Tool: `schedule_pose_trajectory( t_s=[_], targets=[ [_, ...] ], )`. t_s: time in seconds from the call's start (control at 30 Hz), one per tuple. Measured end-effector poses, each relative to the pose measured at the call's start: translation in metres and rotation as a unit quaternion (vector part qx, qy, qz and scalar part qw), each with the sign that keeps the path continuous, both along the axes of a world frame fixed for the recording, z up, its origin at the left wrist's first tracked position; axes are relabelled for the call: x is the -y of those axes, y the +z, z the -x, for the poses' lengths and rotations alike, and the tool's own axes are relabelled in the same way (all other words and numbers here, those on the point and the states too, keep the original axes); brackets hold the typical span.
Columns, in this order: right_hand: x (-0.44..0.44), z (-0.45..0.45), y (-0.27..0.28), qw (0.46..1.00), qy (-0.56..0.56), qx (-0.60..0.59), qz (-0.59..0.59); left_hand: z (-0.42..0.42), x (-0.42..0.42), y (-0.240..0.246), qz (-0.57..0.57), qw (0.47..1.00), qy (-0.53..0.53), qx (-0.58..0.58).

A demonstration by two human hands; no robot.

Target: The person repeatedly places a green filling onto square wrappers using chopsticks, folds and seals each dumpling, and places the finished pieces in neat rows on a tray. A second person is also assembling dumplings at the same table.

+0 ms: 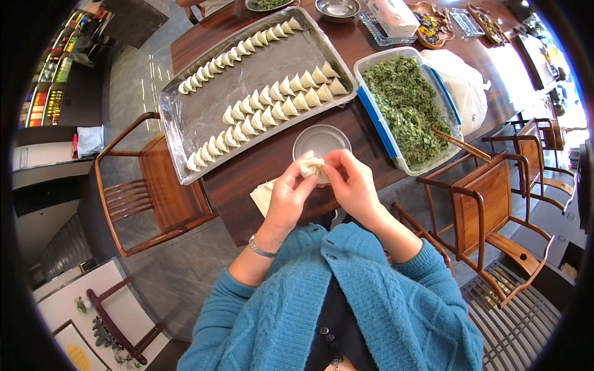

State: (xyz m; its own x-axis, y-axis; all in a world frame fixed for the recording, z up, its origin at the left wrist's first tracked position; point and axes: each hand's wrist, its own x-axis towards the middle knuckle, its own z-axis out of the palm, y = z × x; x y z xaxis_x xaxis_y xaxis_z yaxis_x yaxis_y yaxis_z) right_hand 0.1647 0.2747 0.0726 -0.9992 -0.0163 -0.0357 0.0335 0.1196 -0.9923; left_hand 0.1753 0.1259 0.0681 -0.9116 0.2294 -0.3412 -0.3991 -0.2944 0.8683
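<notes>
Between the fingers of both hands is a folded dumpling (312,168), its dough edges pinched together. My left hand (290,188) grips it from the left, my right hand (349,182) from the right. Just beyond them is a round metal bowl (320,134), partly covered by the hands. A stack of dough wrappers (261,200) lies beside my left hand, partly hidden. Three rows of shaped dumplings (278,111) stand on a large film-lined metal tray (195,113). Green chopped filling (403,102) fills much of a plastic container with blue side clips (378,125); chopsticks (464,144) rest in it.
Wooden chairs (162,176) stand left and right of the dark wooden table (278,160). A white plastic bag (459,88) lies behind the filling container. Along the far side are a metal bowl (338,9), a tissue pack (392,18) and a wooden snack tray (431,25).
</notes>
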Motion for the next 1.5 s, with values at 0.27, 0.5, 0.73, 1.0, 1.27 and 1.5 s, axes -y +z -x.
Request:
schedule_pose_trajectory(
  t_s=[0.27,0.5,0.73,1.0,1.27,1.5],
  targets=[
    [-0.002,0.005,-0.003,0.971,0.043,-0.186,-0.143,-0.003,0.002,0.004,0.030,0.999,-0.024,0.000],
    [-0.002,0.014,0.002,0.961,0.096,-0.214,-0.145,0.000,0.008,0.008,0.071,0.995,-0.068,0.005],
    [0.005,0.018,-0.004,0.977,0.099,-0.163,-0.090,0.001,0.009,0.011,0.056,0.997,-0.058,0.014],
    [0.001,0.015,0.003,0.953,0.188,0.239,-0.001,0.008,0.022,0.011,0.065,0.997,0.041,0.011],
    [0.017,0.025,0.006,0.960,0.209,0.152,-0.112,0.010,0.041,0.005,0.072,0.993,0.088,0.020],
    [0.002,0.025,-0.008,0.972,0.129,0.181,-0.076,0.089,0.173,-0.041,0.274,0.956,0.108,-0.016]
  ],
)
